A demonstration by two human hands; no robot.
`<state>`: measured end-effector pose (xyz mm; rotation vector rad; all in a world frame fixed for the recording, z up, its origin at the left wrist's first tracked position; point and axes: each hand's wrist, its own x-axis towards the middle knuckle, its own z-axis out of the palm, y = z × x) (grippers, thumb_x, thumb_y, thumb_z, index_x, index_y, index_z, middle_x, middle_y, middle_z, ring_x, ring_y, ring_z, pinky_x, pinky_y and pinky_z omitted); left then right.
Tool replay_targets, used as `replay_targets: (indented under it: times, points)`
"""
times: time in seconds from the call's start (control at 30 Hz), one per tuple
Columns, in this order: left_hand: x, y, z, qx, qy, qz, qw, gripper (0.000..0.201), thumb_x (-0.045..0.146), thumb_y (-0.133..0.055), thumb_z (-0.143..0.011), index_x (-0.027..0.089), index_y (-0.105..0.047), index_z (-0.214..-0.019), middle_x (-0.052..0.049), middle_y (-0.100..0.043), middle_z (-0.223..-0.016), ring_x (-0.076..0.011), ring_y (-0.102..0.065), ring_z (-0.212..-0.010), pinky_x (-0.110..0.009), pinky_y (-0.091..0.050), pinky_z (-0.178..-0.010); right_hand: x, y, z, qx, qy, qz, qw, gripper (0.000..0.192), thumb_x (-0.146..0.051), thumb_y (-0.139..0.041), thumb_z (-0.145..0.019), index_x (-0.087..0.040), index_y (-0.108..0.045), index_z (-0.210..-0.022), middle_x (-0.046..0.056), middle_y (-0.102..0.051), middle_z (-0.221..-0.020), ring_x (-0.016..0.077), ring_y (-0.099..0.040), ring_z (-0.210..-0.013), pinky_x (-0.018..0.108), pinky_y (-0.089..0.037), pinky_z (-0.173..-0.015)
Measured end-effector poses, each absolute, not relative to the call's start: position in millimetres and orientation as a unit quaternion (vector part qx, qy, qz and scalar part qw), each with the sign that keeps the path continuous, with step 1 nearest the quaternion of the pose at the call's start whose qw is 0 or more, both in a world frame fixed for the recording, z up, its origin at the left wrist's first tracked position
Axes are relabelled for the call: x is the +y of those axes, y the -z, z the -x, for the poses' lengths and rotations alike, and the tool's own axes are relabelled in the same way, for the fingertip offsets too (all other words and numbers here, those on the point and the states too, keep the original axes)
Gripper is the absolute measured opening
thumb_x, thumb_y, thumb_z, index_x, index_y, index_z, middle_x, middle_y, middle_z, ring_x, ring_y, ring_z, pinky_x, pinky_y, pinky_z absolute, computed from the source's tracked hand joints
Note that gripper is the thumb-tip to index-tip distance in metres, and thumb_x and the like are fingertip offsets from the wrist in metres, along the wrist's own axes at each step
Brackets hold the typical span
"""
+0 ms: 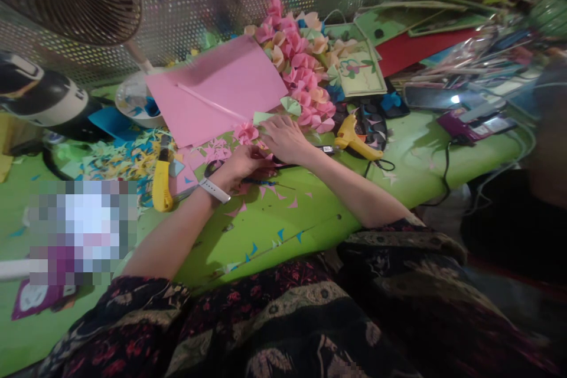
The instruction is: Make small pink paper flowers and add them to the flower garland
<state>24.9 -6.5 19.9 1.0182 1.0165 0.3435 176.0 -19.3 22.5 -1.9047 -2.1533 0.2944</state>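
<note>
Thumb and fingers of my left hand are drawn together over the pink scraps; whatever they pinch is hidden. A pink paper flower lies right above its knuckles. Close beside it, my right hand reaches across with its fingers stretched out, their tips at a pale green piece of paper. A folded pale green paper flower is just beyond that hand. Behind both hands rests a large pink sheet with a thin pale stick on it.
Pink and cream paper flowers are heaped at the back. A yellow glue gun lies right, a yellow cutter left among paper scraps. A fan, a black bottle and a phone stand or lie around.
</note>
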Motion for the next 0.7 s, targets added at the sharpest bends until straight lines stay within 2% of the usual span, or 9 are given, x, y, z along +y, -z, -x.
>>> replay_targets:
  times: [0.27, 0.4, 0.5, 0.6, 0.63, 0.7]
  points:
    - [-7.4, -18.8, -25.2, 0.464, -0.151, -0.470, 0.736, 0.022, 0.007, -0.075, -0.080, 0.014, -0.054, -0.078, -0.007, -0.072, -0.069, -0.0156, -0.071, -0.060, -0.027, -0.060, -0.062, -18.2, -19.7, -175.3, -0.744, -0.091, 0.651, 0.121, 0.044, -0.031, -0.036, -0.100, -0.013, -0.052, -0.137, 0.018, -0.053, -0.140, 0.0362, -0.043, -0.131, 0.054, -0.035, -0.107]
    - [-7.3, -21.3, -22.8, 0.466, -0.145, -0.518, 0.703, 0.020, 0.012, -0.076, -0.080, 0.014, -0.057, -0.085, -0.006, -0.073, -0.076, -0.0157, -0.071, -0.063, -0.030, -0.059, -0.065, -17.9, -21.4, -174.2, -0.746, -0.099, 0.649, 0.107, 0.044, -0.029, -0.033, -0.101, -0.013, -0.050, -0.138, 0.017, -0.053, -0.140, 0.0350, -0.043, -0.132, 0.052, -0.034, -0.108]
    - [-7.4, -31.9, -15.8, 0.490, -0.131, -0.653, 0.563, 0.015, 0.017, -0.074, -0.080, 0.015, -0.062, -0.089, -0.006, -0.073, -0.080, -0.0193, -0.071, -0.070, -0.034, -0.058, -0.071, -18.1, -22.1, -174.4, -0.745, -0.104, 0.650, 0.104, 0.046, -0.028, -0.032, -0.100, -0.012, -0.049, -0.140, 0.017, -0.051, -0.142, 0.0356, -0.041, -0.133, 0.052, -0.034, -0.109]
    - [-10.8, -52.2, -10.2, 0.504, -0.151, -0.797, 0.296, 0.009, 0.020, -0.068, -0.082, 0.016, -0.067, -0.091, -0.008, -0.073, -0.085, -0.0241, -0.070, -0.082, -0.039, -0.054, -0.081, -18.6, -21.2, -175.7, -0.752, -0.103, 0.642, 0.108, 0.048, -0.026, -0.035, -0.099, -0.011, -0.045, -0.143, 0.018, -0.050, -0.144, 0.0364, -0.040, -0.134, 0.052, -0.034, -0.109]
    - [-11.9, -59.5, -11.0, 0.499, -0.169, -0.816, 0.238, 0.012, 0.021, -0.065, -0.085, 0.016, -0.068, -0.095, -0.009, -0.074, -0.087, -0.0248, -0.069, -0.085, -0.039, -0.053, -0.083, -18.7, -20.7, -176.1, -0.755, -0.102, 0.639, 0.107, 0.049, -0.025, -0.036, -0.098, -0.010, -0.044, -0.144, 0.019, -0.049, -0.144, 0.0363, -0.040, -0.134, 0.052, -0.033, -0.109]
    - [-12.3, -71.5, -19.3, 0.452, -0.201, -0.849, 0.187, 0.018, 0.027, -0.060, -0.090, 0.015, -0.067, -0.102, -0.010, -0.073, -0.096, -0.0239, -0.067, -0.092, -0.037, -0.052, -0.086, -18.8, -20.5, -176.7, -0.755, -0.103, 0.641, 0.093, 0.051, -0.023, -0.042, -0.096, -0.008, -0.043, -0.145, 0.021, -0.047, -0.146, 0.0364, -0.038, -0.135, 0.053, -0.032, -0.110]
